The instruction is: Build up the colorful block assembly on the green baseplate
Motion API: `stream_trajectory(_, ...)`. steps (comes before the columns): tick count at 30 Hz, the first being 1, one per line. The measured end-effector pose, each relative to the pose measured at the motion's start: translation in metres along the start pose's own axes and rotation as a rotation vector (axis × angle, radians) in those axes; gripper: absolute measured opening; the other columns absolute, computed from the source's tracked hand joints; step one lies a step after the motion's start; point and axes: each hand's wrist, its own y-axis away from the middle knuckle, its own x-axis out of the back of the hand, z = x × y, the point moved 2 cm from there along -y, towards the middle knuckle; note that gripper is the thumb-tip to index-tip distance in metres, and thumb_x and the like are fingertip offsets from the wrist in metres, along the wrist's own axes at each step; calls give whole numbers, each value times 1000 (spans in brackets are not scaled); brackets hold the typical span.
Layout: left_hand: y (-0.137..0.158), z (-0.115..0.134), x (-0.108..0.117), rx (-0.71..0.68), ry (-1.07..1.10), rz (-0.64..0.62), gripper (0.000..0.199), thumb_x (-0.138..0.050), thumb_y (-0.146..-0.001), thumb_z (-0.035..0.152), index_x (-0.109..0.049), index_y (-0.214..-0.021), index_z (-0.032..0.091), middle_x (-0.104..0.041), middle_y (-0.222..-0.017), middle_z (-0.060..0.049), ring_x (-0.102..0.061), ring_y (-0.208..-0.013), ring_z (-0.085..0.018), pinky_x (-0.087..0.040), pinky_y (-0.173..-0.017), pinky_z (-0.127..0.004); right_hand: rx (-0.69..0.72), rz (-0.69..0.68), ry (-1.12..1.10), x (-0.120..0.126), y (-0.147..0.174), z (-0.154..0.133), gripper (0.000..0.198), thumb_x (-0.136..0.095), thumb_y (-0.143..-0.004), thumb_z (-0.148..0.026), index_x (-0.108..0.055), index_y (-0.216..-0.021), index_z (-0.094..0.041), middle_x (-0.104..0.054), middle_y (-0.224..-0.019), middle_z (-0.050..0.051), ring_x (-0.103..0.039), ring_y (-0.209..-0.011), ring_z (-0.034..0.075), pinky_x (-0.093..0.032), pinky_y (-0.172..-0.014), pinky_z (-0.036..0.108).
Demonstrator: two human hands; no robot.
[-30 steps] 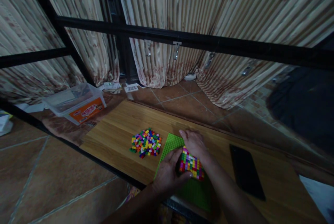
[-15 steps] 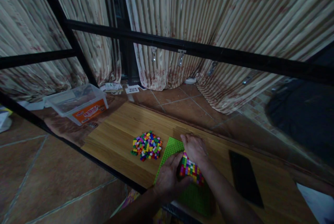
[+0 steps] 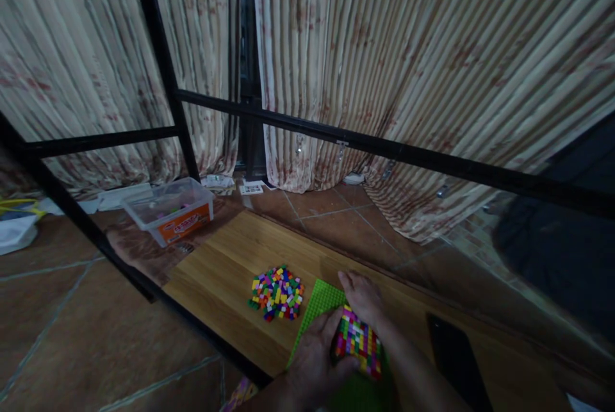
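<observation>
Lower right in frame, I see the multicoloured plastic brick panel (image 3: 358, 343), no clear long axis, between the left hand (image 3: 314, 355), which grasps its left side, and the right hand (image 3: 364, 298), whose grip I can't tell

The flat, studded block of small plastic bricks (image 3: 362, 343) is a patchwork of pink, purple, white, yellow, green and red, while the loose heap of small plastic bricks (image 3: 276, 293) mixes yellow, blue, lilac, orange, green, white and red at random. The studded plastic baseplate (image 3: 323, 295) is bright lime at its far end and deeper green in the shade. Honey-brown grain bands streak the wooden tabletop (image 3: 225, 264); the flat, rounded-corner slab (image 3: 459, 361) is plain black, as are the straight frame bars (image 3: 298, 122). The clear plastic bin (image 3: 207, 212) bears an orange label (image 3: 186, 225) with pale lettering. Rust-red blotches dot the cream, pleated fabric curtains (image 3: 307, 27), and pale lines grid the reddish-brown floor tiles (image 3: 52, 335).
</observation>
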Motion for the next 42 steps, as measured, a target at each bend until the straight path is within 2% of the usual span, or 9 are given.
stream_trajectory(5,-1,0,0,-50,38,27,74,-61,-80,48,-33,-144,23,-52,-136,-11,-50,-123,-28,-42,-105,-43,15,27,33,-9,-5,-17,58,-16,-98,-44,-67,-96,-16,-69,-101,14,-63,-100,23,-42,-87,33)
stream_trajectory(11,-7,-9,-3,-83,63,-11,79,-59,-77,57,-34,-143,23,-54,-133,-13,-53,-119,-29,-45,-101,-43,44,73,21,-19,-3,-21,57,-15,-98,-38,-67,-96,-14,-69,-101,16,-65,-97,22,-43,-86,30)
stream_trajectory(17,-9,-23,-13,-8,52,-34,88,-63,-68,64,-38,-142,23,-54,-132,-15,-54,-118,-33,-46,-100,-46,67,139,-34,-31,-6,-13,58,-17,-97,-43,-68,-92,-16,-71,-93,16,-67,-91,23,-46,-83,32)
stream_trajectory(21,-8,-25,-16,18,67,-13,87,-62,-69,66,-39,-141,24,-55,-131,-15,-54,-118,-33,-46,-100,-47,94,123,-49,-40,-7,-8,56,-21,-96,-45,-69,-94,-17,-72,-86,14,-67,-90,23,-46,-82,31)
stream_trajectory(25,-8,-23,-14,-17,90,-9,88,-59,-69,69,-39,-141,22,-56,-129,-15,-55,-116,-33,-46,-99,-47,173,72,46,-41,-6,-8,51,-22,-97,-38,-68,-104,-15,-71,-93,15,-66,-91,24,-45,-81,33)
stream_trajectory(31,-7,-12,-6,-59,85,5,81,-57,-74,63,-39,-140,20,-57,-126,-15,-56,-114,-32,-46,-98,-47,111,54,46,-33,-7,-13,57,-18,-98,-38,-70,-93,-15,-72,-90,15,-67,-90,23,-44,-82,33)
stream_trajectory(36,-3,2,1,-20,59,9,69,-62,-77,48,-42,-137,22,-57,-126,-12,-55,-114,-29,-45,-99,-44,49,31,-10,-30,-9,-12,64,-14,-98,-45,-69,-85,-16,-72,-88,14,-67,-90,22,-44,-83,32)
stream_trajectory(42,0,5,3,53,2,-16,71,-69,-74,40,-42,-137,21,-56,-127,-11,-54,-115,-28,-45,-101,-44,26,-1,-48,-28,-9,-12,64,-14,-97,-47,-68,-86,-15,-71,-92,16,-66,-94,22,-43,-84,32)
